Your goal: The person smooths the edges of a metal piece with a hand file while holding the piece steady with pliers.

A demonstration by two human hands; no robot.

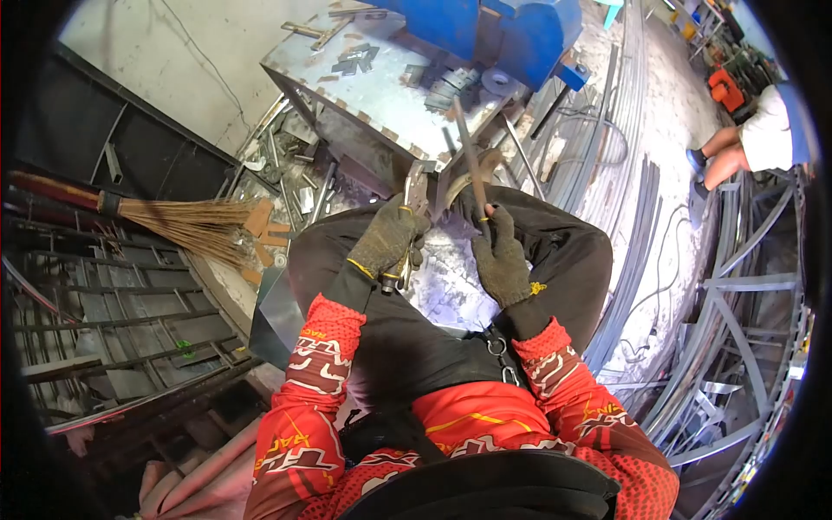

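Observation:
My left hand (390,240), in a dark knit glove, is closed around locking pliers (417,185). Their jaws point away from me, and the handle ends stick out below my palm. Just right of the jaws stands a thin grey metal piece (444,184). In my right hand (501,260), gloved the same way, is a long narrow brownish metal bar (469,147) that tilts up toward the table. The two hands are apart, above the pale floor (451,277) between my bent knees. A foot (484,178) shows partly behind the bar.
Ahead stands a metal table (381,95) with small metal plates and a blue machine (485,35). Metal scraps (299,165) and a broom (178,221) lie left. Long steel bars (637,251) cover the right floor; another person (754,139) is beyond. Metal frames flank me.

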